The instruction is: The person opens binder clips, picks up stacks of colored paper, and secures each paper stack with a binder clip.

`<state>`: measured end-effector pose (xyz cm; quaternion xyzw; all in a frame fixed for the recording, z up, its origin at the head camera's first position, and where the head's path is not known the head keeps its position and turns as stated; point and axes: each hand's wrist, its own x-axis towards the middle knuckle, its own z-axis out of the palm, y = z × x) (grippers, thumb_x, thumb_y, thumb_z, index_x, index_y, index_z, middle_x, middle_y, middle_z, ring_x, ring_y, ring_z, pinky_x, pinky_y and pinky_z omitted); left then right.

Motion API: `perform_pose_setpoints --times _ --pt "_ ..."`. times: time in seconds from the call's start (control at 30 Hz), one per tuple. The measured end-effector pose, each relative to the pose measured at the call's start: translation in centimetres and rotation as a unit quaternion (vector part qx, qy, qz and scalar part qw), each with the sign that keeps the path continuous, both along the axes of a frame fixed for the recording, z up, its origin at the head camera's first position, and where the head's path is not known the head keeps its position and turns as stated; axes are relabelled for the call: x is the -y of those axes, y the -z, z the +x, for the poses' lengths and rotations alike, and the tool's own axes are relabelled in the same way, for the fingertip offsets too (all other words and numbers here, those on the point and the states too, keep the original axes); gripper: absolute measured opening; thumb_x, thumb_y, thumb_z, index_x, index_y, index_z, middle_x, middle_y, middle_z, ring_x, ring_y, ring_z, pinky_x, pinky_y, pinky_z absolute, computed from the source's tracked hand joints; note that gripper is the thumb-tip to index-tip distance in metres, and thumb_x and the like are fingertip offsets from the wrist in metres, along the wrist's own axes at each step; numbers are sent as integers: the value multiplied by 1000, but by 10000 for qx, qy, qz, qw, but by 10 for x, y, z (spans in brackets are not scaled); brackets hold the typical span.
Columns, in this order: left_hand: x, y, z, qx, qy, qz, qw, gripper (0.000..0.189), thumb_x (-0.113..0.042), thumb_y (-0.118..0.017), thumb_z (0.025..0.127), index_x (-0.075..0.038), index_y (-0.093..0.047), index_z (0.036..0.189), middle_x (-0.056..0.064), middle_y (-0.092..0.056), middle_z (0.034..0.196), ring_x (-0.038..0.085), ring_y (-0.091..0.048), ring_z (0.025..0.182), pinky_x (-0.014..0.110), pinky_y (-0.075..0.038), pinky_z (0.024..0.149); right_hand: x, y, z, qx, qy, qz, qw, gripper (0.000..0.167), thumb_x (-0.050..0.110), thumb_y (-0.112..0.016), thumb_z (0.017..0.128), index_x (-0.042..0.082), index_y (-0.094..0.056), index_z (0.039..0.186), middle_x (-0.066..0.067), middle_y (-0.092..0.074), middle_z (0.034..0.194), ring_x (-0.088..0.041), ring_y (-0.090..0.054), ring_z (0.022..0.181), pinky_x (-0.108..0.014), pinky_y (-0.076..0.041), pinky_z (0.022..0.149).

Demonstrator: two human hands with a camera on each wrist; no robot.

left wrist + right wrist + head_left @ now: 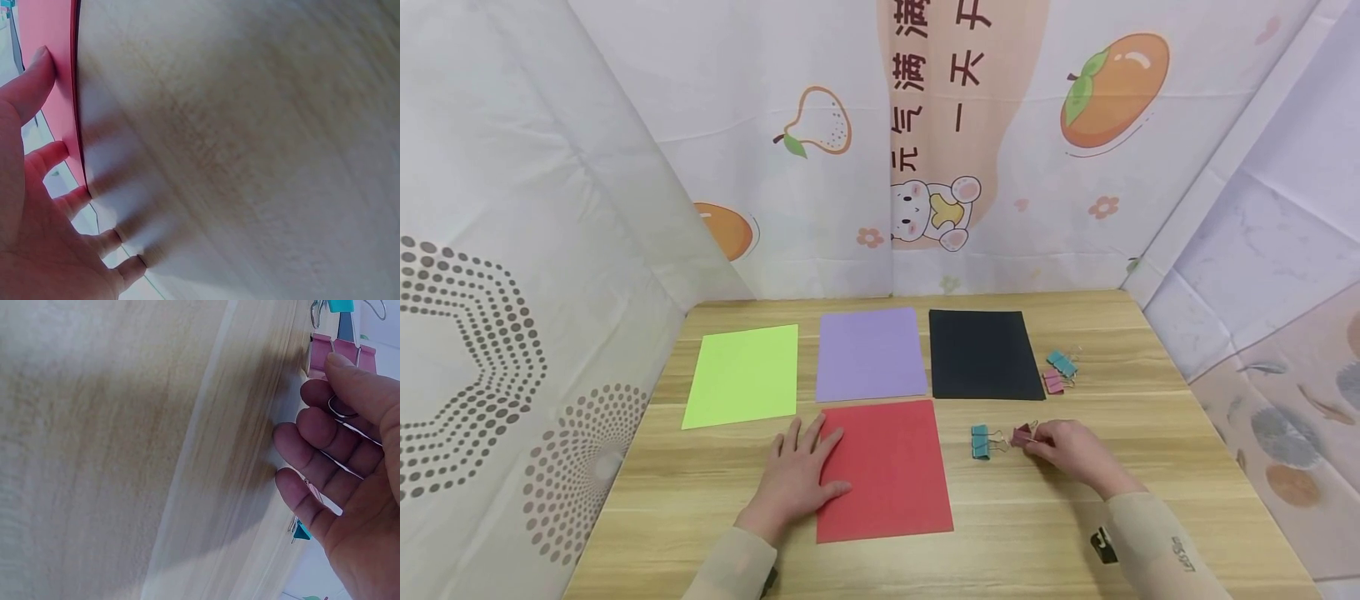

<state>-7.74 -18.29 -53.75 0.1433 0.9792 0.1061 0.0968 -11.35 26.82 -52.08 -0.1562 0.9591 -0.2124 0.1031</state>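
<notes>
A square of red paper [887, 475] lies at the front middle of the wooden table. My left hand [797, 477] rests at its left edge with the fingers spread; thumb and index touch the red sheet, as the left wrist view also shows. On the right, my right hand [1071, 450] pinches a pink binder clip [340, 355] between thumb and index finger, its other fingers loosely bent. Just left of that clip is a teal binder clip [981, 442] with its wire handles pointing toward it.
Behind the red sheet lie yellow-green paper [742, 375], purple paper [871, 354] and black paper [985, 354] in a row. Beside the black stack sit another teal clip [1063, 363] and another pink clip [1054, 382]. A printed curtain [820, 225] hangs at the table's back edge.
</notes>
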Motion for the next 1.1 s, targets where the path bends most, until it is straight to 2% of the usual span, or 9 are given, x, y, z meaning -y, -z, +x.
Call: perform_pose_setpoints --times 0.2,0.53,0.9,1.1 --pt "0 0 -1 4 -5 11 10000 85 -62 -72 86 -21 -45 156 14 -27 166 53 -20 149 70 -23 114 0 0 0 -13 18 -13 10000 25 20 -76 92 18 -62 71 9 -47 64 -7 -40 60 -25 -34 58" --pt "0 -1 -1 21 9 -3 10000 85 -62 -71 86 -20 -45 155 15 -28 166 53 -21 149 70 -24 114 -1 2 2 -314 -111 -19 9994 31 20 -77 92 19 -55 69 10 -43 63 -5 -37 59 -25 -32 57" --pt "1 3 -2 58 10 -20 10000 86 -64 -70 86 -21 -44 156 14 -27 166 52 -20 150 70 -23 114 0 2 3 -189 -22 9 9998 29 22 -77 92 18 -58 70 9 -46 64 -7 -38 59 -25 -32 56" --pt "1 4 -2 38 12 -13 10000 86 -64 -70 86 -21 -44 156 14 -27 166 52 -20 150 70 -23 114 0 2 4 -255 -64 63 9996 29 22 -77 92 18 -57 71 8 -45 64 -7 -39 60 -25 -33 57"
